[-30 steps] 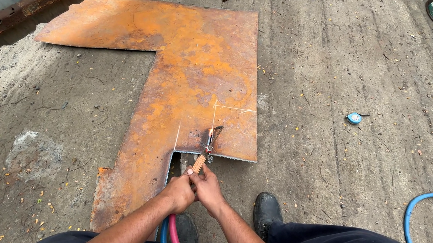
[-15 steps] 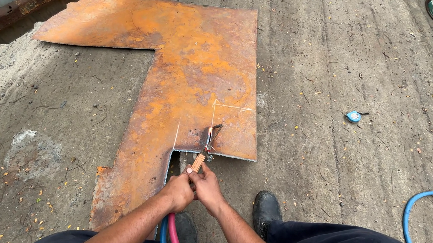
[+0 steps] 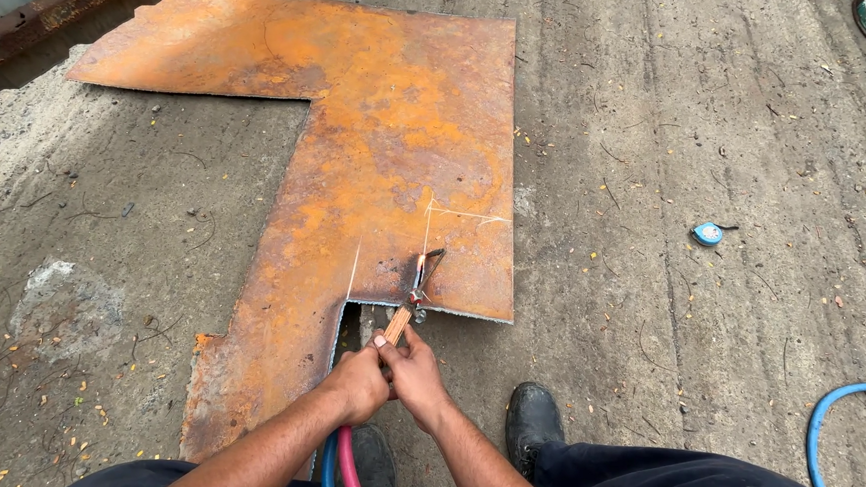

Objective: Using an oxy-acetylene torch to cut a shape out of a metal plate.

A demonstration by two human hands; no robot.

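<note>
A large rusty orange steel plate (image 3: 399, 141) lies flat on the ground, with white chalk lines drawn near its lower right corner. My left hand (image 3: 356, 381) and my right hand (image 3: 417, 375) are together just below the plate's cut edge, both gripped on a cutting torch (image 3: 400, 322). Its copper-coloured neck points up to the plate, where a small bright flame (image 3: 420, 266) burns on a chalk line. A red hose and a blue hose (image 3: 342, 469) run down from my hands between my legs.
A small blue tape measure (image 3: 707, 233) lies on the ground to the right of the plate. A blue hose (image 3: 829, 408) curves in at the right edge. My black boot (image 3: 532, 420) stands below the plate. A rusty beam (image 3: 56, 15) runs along the top left.
The flame at the torch tip has crept slightly up along the chalk line. My hands hold nearly the same place.
</note>
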